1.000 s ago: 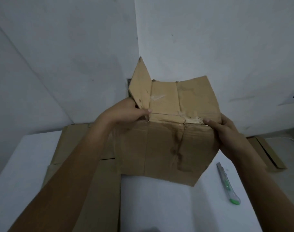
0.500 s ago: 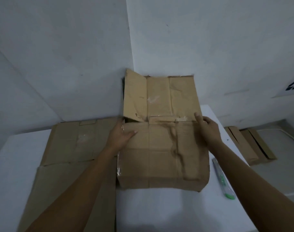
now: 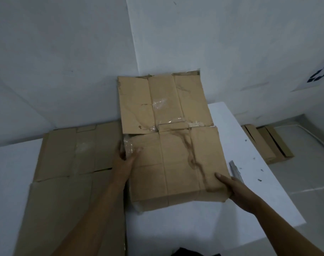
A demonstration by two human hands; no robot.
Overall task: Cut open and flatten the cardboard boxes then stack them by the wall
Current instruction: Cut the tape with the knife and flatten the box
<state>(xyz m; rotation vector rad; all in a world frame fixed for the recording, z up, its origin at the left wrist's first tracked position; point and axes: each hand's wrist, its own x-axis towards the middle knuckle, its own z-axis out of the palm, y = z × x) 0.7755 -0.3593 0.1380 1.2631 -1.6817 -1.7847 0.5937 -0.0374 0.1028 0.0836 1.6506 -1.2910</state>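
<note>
Stained brown cardboard box (image 3: 176, 163) lies flattened on the white surface (image 3: 249, 182), its far flap propped against the wall. Left hand (image 3: 127, 157), blurred, lays straight fingers along the left edge. Right hand (image 3: 231, 190) pinches the near-right corner, fingers hidden underneath. The box mostly hides the grey utility knife (image 3: 235, 169).

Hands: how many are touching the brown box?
2. The left hand touches the left edge of the cardboard box, thumb on top. The right hand grips its near right corner. No other hand shows.
</note>
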